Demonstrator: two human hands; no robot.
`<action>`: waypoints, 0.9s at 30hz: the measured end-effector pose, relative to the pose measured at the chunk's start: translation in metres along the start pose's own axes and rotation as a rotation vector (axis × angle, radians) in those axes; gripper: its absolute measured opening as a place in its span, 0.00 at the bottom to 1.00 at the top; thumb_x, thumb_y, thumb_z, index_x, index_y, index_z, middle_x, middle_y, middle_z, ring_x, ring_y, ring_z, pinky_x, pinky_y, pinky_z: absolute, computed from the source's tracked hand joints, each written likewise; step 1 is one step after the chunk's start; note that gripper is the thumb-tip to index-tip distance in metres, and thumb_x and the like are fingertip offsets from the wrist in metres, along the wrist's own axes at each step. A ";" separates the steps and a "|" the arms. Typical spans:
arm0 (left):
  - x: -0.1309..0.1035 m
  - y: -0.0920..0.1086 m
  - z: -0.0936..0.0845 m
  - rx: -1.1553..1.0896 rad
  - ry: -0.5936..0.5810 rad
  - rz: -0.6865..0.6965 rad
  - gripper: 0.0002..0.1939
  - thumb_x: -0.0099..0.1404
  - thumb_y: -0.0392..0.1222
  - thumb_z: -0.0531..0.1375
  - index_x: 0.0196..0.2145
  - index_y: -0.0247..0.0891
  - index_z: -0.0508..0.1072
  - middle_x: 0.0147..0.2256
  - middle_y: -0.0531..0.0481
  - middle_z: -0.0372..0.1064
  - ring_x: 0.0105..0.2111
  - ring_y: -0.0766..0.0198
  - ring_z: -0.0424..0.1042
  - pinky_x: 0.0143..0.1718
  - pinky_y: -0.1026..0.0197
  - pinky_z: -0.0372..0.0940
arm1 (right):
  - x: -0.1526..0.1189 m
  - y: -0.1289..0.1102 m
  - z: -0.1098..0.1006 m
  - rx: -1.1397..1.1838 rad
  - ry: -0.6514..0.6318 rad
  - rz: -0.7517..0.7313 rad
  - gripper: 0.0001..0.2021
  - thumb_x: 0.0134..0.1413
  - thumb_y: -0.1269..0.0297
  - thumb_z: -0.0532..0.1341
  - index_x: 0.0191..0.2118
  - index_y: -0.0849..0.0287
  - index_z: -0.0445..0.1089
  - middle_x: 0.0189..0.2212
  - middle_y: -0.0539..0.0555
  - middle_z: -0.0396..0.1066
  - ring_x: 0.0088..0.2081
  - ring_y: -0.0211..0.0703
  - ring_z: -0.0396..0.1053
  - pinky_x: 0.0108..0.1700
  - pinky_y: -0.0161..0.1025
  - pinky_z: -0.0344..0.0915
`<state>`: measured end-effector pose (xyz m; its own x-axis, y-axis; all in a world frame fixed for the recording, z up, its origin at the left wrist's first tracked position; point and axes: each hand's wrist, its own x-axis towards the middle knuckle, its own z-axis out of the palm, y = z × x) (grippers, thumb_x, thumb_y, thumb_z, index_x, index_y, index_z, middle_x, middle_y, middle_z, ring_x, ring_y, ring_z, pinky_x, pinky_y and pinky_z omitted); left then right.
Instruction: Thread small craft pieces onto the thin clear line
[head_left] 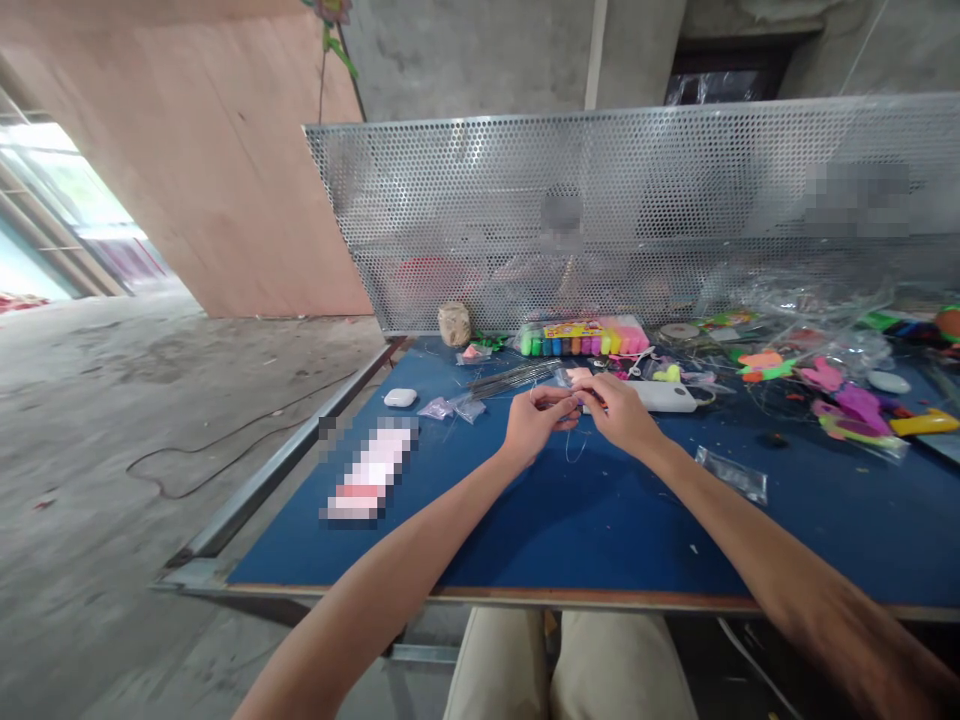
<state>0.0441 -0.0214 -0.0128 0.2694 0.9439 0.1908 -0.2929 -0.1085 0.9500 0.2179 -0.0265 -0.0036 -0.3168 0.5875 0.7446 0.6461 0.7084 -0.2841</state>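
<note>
My left hand [541, 418] and my right hand [609, 402] meet above the middle of the blue table [555, 545], fingertips pinched close together. A thin clear strand [576, 446] hangs in a loop below them. What sits between the fingertips is too small to make out. Just behind my right hand lies a white power strip [666, 397]. Thin metal wires [514, 378] lie in a bundle beyond my left hand, with small clear bags [469, 408] to its left.
A pack of coloured clay [583, 338] stands against the perforated metal panel [495, 220]. At the left are a white earphone case [400, 398] and a pixelated rectangle [370, 470]. Colourful pieces [859, 405] and plastic wrap crowd the right; a clear bag [733, 474] lies nearer.
</note>
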 end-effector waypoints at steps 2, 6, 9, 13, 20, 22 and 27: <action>0.000 0.000 0.000 0.003 -0.002 -0.004 0.18 0.53 0.47 0.71 0.37 0.31 0.78 0.30 0.45 0.76 0.31 0.62 0.77 0.36 0.57 0.75 | 0.000 0.001 0.000 -0.001 -0.002 0.007 0.07 0.66 0.66 0.54 0.43 0.55 0.69 0.40 0.57 0.73 0.46 0.52 0.70 0.49 0.49 0.67; -0.001 0.001 0.000 0.017 -0.001 -0.005 0.19 0.52 0.47 0.72 0.37 0.31 0.78 0.30 0.44 0.76 0.32 0.60 0.77 0.37 0.56 0.76 | 0.001 0.003 -0.001 0.010 -0.024 0.017 0.07 0.66 0.65 0.54 0.43 0.55 0.68 0.39 0.57 0.72 0.46 0.51 0.70 0.50 0.49 0.66; -0.002 0.001 0.000 0.027 -0.015 -0.004 0.19 0.52 0.48 0.72 0.37 0.31 0.78 0.30 0.44 0.76 0.33 0.59 0.77 0.38 0.55 0.75 | 0.002 0.002 -0.003 0.027 -0.050 0.016 0.06 0.66 0.66 0.53 0.43 0.55 0.67 0.39 0.57 0.71 0.46 0.51 0.69 0.49 0.48 0.66; -0.001 0.000 0.001 0.024 -0.017 -0.004 0.19 0.52 0.48 0.72 0.37 0.32 0.78 0.30 0.44 0.77 0.32 0.59 0.78 0.38 0.54 0.75 | 0.004 0.001 -0.005 0.024 -0.076 0.019 0.06 0.66 0.66 0.53 0.43 0.56 0.66 0.41 0.58 0.70 0.45 0.51 0.69 0.49 0.48 0.66; 0.001 -0.002 0.000 0.033 -0.041 0.015 0.18 0.53 0.49 0.71 0.37 0.33 0.78 0.30 0.46 0.76 0.32 0.61 0.77 0.38 0.56 0.75 | 0.004 0.002 -0.002 -0.009 -0.083 0.018 0.07 0.65 0.68 0.51 0.42 0.56 0.66 0.40 0.59 0.69 0.46 0.53 0.68 0.48 0.50 0.66; 0.001 -0.003 -0.002 0.037 -0.044 0.014 0.18 0.54 0.49 0.70 0.37 0.33 0.78 0.30 0.46 0.76 0.32 0.61 0.77 0.38 0.56 0.75 | 0.004 0.003 -0.002 -0.012 -0.096 0.017 0.07 0.65 0.68 0.51 0.42 0.56 0.65 0.40 0.59 0.69 0.46 0.53 0.68 0.49 0.50 0.66; 0.002 -0.004 -0.005 0.050 -0.043 0.015 0.17 0.54 0.48 0.70 0.37 0.33 0.77 0.31 0.46 0.75 0.33 0.61 0.76 0.37 0.56 0.75 | 0.004 0.000 -0.004 -0.012 -0.150 0.015 0.07 0.65 0.69 0.51 0.43 0.57 0.64 0.41 0.59 0.68 0.47 0.53 0.67 0.49 0.50 0.66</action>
<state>0.0413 -0.0171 -0.0169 0.3046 0.9280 0.2147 -0.2515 -0.1390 0.9578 0.2191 -0.0256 0.0015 -0.4066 0.6500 0.6420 0.6596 0.6950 -0.2860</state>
